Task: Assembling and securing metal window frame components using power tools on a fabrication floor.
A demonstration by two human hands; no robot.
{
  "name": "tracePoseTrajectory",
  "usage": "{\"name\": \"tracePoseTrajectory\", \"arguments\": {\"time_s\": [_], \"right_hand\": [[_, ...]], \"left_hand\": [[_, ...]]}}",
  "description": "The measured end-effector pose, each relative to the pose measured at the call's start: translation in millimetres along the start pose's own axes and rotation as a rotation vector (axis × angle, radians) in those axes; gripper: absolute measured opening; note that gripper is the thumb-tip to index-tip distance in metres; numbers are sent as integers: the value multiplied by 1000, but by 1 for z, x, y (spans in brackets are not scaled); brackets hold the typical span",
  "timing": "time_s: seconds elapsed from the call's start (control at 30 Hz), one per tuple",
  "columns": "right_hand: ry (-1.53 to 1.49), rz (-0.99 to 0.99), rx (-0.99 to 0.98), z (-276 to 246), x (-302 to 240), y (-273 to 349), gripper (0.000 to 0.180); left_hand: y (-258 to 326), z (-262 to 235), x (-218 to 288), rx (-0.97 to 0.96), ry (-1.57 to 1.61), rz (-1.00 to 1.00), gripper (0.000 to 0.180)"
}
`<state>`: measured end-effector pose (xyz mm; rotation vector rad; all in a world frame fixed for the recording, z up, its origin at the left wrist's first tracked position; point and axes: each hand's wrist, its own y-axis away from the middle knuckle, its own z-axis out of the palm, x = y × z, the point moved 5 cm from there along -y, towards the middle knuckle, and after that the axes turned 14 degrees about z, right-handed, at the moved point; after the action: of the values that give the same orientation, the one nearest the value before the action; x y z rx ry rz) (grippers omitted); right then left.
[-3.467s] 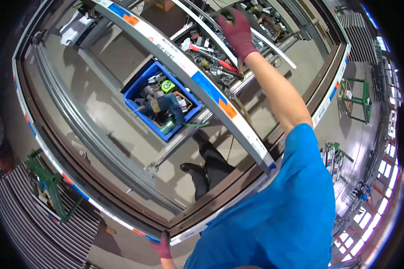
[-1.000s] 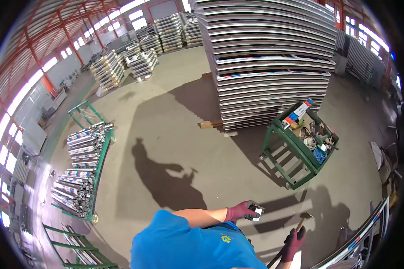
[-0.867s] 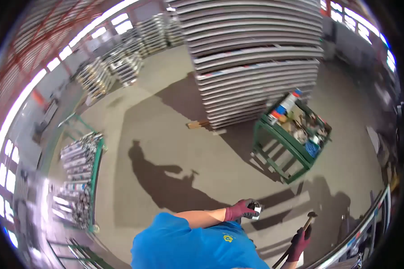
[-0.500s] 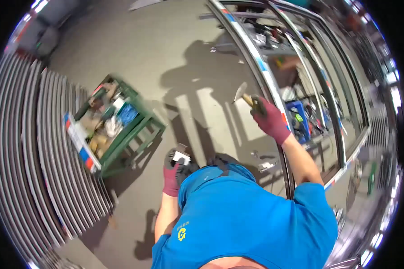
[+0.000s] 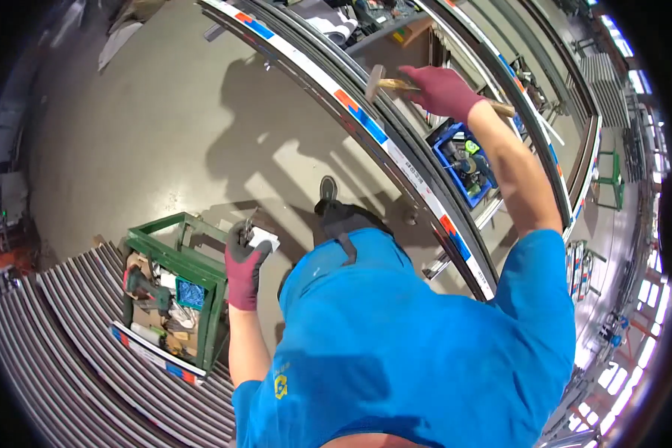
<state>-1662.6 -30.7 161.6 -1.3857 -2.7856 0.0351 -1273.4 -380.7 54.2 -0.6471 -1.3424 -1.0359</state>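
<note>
My right hand (image 5: 442,92), in a maroon glove with dark fingers, is closed around a hammer's wooden handle. The hammer head (image 5: 375,83) points left, above the near rails of a long metal frame (image 5: 396,153). To the lower left, my left hand (image 5: 243,270), gloved the same way, is closed on a small white piece (image 5: 264,239) with a dark metal part beside it. Its exact kind is unclear. That hand is in front of my left side, between my body and a green cart (image 5: 173,263).
In the cart are a drill (image 5: 143,287) and a blue box of small parts (image 5: 190,293). Long metal profiles (image 5: 75,336) lie at the lower left. Beneath the frame sits a blue crate (image 5: 461,166) with tools. Farther right stands a green stand (image 5: 611,179).
My view has turned right. My right hand has moved forward with the hammer, now over the frame. My left hand has come away from my waist, still holding the white piece.
</note>
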Motion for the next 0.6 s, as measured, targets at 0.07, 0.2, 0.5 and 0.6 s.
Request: {"name": "tracePoseTrajectory", "arguments": {"time_s": [0.07,0.2,0.5,0.6], "right_hand": [[-138,106,-335,11,11,-33,31],[-511,239,-769,5,24,-70,22],[-197,44,-902,20,12,-90,34],[-238,98,-934,22,18,-97,35]], "left_hand": [[-41,34,31,-67,5,4,68],[-105,73,69,-191,-177,61,70],[-277,162,114,-457,-265,194,86],[-333,196,111,-639,-301,309,80]]}}
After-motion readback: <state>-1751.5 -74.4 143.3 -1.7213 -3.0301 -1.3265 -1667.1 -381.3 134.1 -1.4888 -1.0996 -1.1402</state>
